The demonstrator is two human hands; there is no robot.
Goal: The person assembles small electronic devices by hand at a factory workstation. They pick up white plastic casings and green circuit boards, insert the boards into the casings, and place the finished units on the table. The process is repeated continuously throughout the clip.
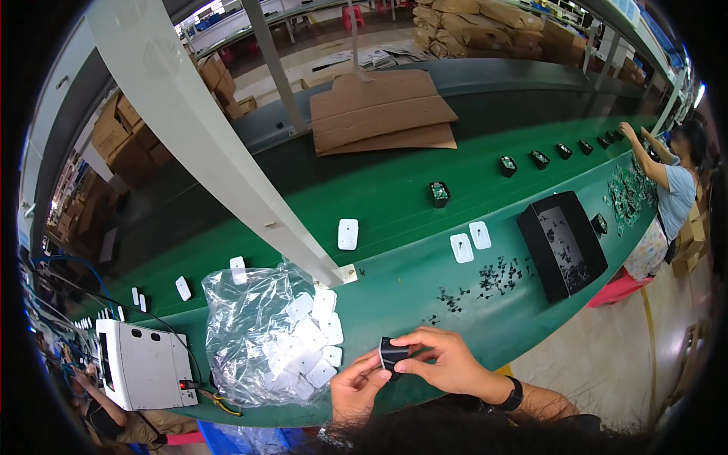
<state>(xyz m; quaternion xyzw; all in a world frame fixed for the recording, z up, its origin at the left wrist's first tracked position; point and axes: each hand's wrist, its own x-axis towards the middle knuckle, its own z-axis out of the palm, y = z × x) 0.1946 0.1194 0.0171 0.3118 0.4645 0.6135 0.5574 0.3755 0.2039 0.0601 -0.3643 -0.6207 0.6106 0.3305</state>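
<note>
Near the bench's front edge, both my hands are closed on a small black plastic case (pixel 393 353) with a white cover along its left side. My left hand (pixel 356 388) pinches it from the left, on the white side. The fingers of my right hand (pixel 444 362) grip its black body from above and the right; a black band is on that wrist. To the left, a clear plastic bag (pixel 246 334) lies with white covers (pixel 307 334) in and around it. Small black parts (pixel 497 279) are scattered beyond my hands, below two white covers (pixel 470 243).
A black open box (pixel 565 243) of small parts stands at right. Cases with green boards (pixel 439 193) line the green belt (pixel 394 186), with cardboard (pixel 383 114) behind. A white post (pixel 220 144) rises at left, near a white machine (pixel 148 364). A co-worker (pixel 671 174) works far right.
</note>
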